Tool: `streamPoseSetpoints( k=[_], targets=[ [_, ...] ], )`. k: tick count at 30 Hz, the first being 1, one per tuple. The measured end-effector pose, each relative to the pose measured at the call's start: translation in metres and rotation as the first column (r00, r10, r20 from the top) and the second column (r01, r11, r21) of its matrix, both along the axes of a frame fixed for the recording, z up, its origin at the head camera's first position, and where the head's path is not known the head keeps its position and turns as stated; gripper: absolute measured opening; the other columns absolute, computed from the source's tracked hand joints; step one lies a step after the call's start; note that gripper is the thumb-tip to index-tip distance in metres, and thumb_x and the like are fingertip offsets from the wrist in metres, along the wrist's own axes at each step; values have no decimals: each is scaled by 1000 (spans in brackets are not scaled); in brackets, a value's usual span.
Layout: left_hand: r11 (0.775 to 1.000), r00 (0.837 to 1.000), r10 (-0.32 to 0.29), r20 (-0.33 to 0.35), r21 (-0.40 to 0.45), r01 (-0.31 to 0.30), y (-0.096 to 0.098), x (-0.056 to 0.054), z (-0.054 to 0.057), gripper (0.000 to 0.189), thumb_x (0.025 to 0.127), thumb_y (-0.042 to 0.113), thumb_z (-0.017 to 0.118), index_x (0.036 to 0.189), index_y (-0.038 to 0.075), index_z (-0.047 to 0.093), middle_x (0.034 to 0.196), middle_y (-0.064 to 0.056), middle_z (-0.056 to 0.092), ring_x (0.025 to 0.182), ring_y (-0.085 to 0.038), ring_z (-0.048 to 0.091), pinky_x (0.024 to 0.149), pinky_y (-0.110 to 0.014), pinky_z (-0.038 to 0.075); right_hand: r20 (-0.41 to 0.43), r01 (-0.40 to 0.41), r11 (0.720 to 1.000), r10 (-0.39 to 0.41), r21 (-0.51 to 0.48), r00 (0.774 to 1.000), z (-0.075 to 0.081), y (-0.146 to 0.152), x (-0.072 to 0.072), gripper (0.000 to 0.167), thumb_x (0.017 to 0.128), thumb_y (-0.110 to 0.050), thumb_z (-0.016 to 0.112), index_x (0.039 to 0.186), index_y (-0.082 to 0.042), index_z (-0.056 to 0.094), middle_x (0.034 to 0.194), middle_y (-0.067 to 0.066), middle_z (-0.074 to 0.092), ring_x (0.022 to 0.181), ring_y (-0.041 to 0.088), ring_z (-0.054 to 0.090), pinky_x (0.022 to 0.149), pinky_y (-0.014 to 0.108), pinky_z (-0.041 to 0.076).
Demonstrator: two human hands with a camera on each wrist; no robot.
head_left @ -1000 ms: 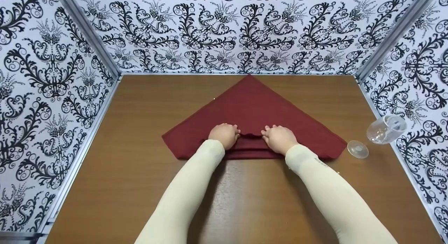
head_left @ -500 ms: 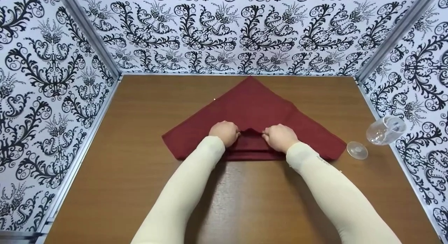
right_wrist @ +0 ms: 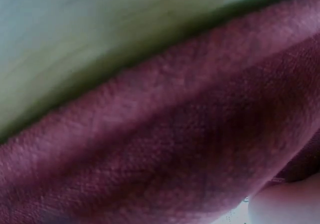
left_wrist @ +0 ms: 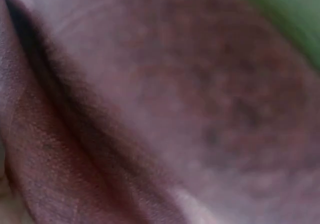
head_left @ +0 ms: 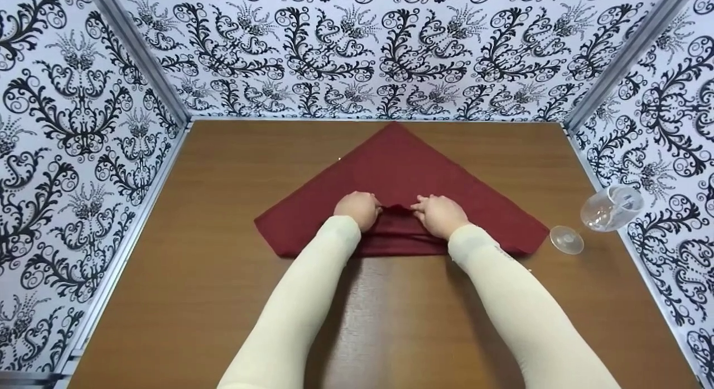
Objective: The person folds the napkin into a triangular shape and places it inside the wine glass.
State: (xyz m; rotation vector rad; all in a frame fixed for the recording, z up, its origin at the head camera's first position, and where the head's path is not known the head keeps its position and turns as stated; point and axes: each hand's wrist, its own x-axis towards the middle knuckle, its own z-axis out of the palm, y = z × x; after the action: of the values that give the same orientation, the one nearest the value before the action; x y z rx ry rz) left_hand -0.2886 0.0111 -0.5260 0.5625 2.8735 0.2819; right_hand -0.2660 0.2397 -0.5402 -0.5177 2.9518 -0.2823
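Note:
A dark red cloth napkin [head_left: 407,160] lies on the table in a broad triangle, its point toward the back wall. Its near side is turned up in layered folds. My left hand [head_left: 358,210] pinches the raised folded edge just left of the middle. On the other side of that edge my right hand [head_left: 442,216] holds it, its fingers reaching over the fabric and its thumb hard to see. Between the hands the edge bulges up slightly. Blurred napkin [left_wrist: 150,99] fills most of the left wrist view; the right wrist view shows the napkin [right_wrist: 175,124] close up too.
A clear stemmed glass [head_left: 605,210] stands on the right, its round foot [head_left: 567,240] close to the napkin's right corner. Patterned panels [head_left: 334,48] enclose the wooden table [head_left: 212,299] at the back and both sides.
The napkin's folded edge has been lifted a little and moved slightly away from me with both hands. The right hand's fingers, more curled half a second ago, now look straighter.

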Motion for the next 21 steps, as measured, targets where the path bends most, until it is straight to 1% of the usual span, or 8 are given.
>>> streamPoseSetpoints(
  k=[3,5,10,15,18,21],
  targets=[
    [999,999,37,28,18,-38,-1,1,3,25,107,30,61,121,26,82,124,3,78,117,-24,73,101,-44,59,0,-8,1000,8,0,1000,0,-3,-3,35,106,-25,61,139,-15,71,154,16,57,143,46,52,121,54,40],
    [999,998,46,36,13,-46,-2,1,3,26,107,31,61,122,26,81,126,5,78,118,-24,73,101,-44,59,0,-8,1000,8,-3,1000,1,-4,-3,36,106,-25,61,139,-15,71,153,16,57,143,46,52,121,55,40],
    [999,999,33,31,-23,-32,-2,2,2,25,107,32,62,123,27,80,125,6,78,118,-23,73,101,-44,58,14,0,1000,0,-6,1000,3,-4,1,35,106,-25,62,138,-15,71,151,16,59,142,45,54,120,55,42],
    [1000,1000,17,23,-23,-17,-2,4,-1,25,107,32,61,123,28,81,123,7,79,116,-21,74,99,-44,59,42,-3,1000,2,24,999,8,-4,7,35,106,-25,61,139,-14,71,151,18,58,142,46,54,121,55,40],
    [1000,1000,8,19,-22,-7,-2,6,-2,25,106,33,61,122,28,81,121,7,79,113,-21,75,97,-44,61,52,-6,999,4,33,999,13,-5,11,34,106,-24,61,135,-13,73,148,19,61,137,44,59,121,55,40],
    [999,1000,-19,11,-30,19,-2,9,-2,25,106,33,62,119,28,82,117,6,80,111,-22,76,97,-44,60,60,-15,999,13,32,998,16,-5,14,31,105,-23,62,130,-12,77,141,19,67,130,42,65,120,56,41]
  ],
)
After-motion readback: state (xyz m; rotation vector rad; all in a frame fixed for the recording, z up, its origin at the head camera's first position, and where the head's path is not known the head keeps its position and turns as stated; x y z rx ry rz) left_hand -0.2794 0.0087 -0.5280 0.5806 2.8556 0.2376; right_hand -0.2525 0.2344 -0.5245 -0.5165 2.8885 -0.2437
